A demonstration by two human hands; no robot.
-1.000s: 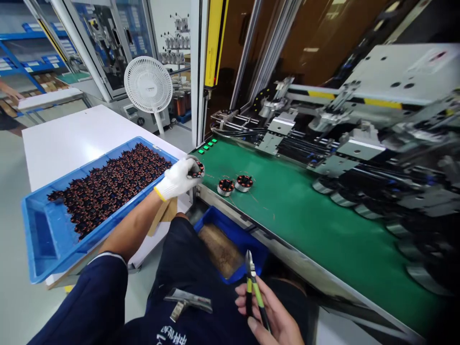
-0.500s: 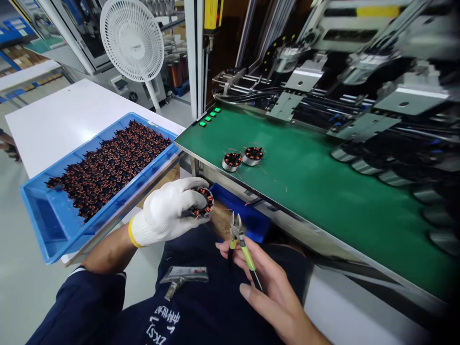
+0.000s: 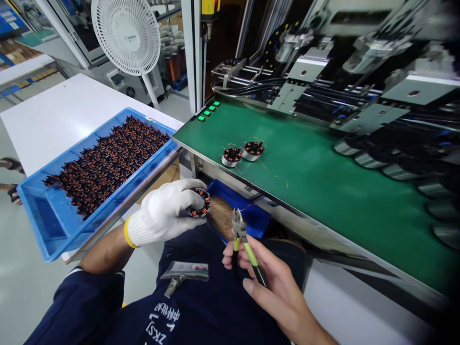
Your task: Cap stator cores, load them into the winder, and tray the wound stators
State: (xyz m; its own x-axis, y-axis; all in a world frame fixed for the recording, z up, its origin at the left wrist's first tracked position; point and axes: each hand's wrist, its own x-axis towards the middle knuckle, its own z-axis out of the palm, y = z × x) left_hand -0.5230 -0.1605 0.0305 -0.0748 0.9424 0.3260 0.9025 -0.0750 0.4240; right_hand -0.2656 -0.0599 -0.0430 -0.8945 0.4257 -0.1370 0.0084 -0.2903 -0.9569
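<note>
Two copper-wound rings (image 3: 253, 151) are sitting near the front edge of the green surface (image 3: 323, 206), and a blue tray (image 3: 50, 223) is lying along the near edge of the white surface (image 3: 72, 105).

I take this for a factory workshop. From one to two o'clock I have a big metal machine (image 3: 309, 69) with hoses, behind a green tabletop (image 3: 305, 182) carrying small green lights (image 3: 207, 113). Around nine o'clock, a blue tray (image 3: 50, 218) is packed with matching wire-wound parts (image 3: 108, 167). Copper-coloured spools (image 3: 174, 68) stand toward eleven. Near six, pliers (image 3: 239, 227) add to the shop-floor look.
</note>
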